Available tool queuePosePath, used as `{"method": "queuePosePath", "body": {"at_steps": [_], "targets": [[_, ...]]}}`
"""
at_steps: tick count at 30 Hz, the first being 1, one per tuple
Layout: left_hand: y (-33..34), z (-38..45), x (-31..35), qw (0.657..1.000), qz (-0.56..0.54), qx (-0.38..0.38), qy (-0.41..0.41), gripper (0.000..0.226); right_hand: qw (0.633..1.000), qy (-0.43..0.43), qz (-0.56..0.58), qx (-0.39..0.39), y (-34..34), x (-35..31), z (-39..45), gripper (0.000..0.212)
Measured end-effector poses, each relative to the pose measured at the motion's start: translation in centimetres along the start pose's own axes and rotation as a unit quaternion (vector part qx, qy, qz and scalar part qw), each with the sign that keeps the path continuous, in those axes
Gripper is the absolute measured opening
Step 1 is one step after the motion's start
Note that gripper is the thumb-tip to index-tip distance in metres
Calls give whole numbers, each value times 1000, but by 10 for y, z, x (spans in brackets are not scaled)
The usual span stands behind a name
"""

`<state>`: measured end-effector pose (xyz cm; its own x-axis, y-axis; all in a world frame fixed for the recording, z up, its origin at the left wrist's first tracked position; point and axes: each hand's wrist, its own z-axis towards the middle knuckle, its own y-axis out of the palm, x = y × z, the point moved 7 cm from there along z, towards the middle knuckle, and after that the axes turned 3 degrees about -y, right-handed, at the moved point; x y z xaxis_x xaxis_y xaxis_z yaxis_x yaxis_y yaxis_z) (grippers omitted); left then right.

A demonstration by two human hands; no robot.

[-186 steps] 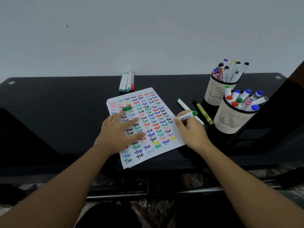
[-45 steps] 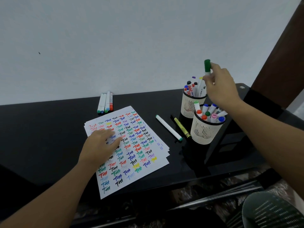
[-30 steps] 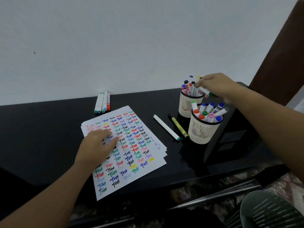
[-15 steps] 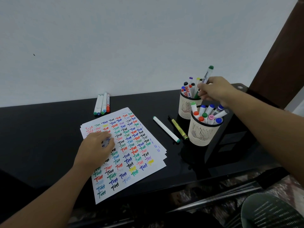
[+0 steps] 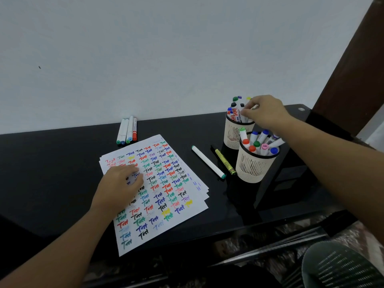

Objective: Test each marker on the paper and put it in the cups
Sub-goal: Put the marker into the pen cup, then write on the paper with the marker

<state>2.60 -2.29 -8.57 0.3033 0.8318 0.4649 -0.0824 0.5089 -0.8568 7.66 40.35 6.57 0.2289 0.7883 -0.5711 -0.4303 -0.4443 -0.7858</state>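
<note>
Right hand (image 5: 267,113) fingers pinch markers in far cup (image 5: 233,134) | left hand (image 5: 121,183) flat, fingers relaxed, on paper (image 5: 166,194)

The black table (image 5: 52,173) is bare to the left of the paper (image 5: 166,194). Between the paper and the 2 cups, a white marker (image 5: 207,162) and a yellow marker (image 5: 225,162) lie across the way. The far cup (image 5: 231,136) and the near cup (image 5: 252,169) are crowded with markers. 4 markers (image 5: 127,130) lie near the wall.
</note>
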Motion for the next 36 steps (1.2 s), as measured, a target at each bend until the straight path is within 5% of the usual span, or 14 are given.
{"method": "queuePosePath", "body": {"at_steps": [13, 18, 24, 36], "targets": [[-18, 20, -22, 987, -98, -92, -91, 45, 989, -134, -3, 56, 20, -103, -39, 20], [-19, 16, -44, 990, 19, -118, -79, 82, 980, -177, 18, -90, 88, -144, -55, 19], [-11, 13, -52, 993, 64, -75, -61, 89, 945, -218, -51, -240, 207, -158, -54, 36], [-9, 19, -60, 996, 28, -59, -69, 75, 929, -263, -135, -224, 310, -194, 13, 38]]}}
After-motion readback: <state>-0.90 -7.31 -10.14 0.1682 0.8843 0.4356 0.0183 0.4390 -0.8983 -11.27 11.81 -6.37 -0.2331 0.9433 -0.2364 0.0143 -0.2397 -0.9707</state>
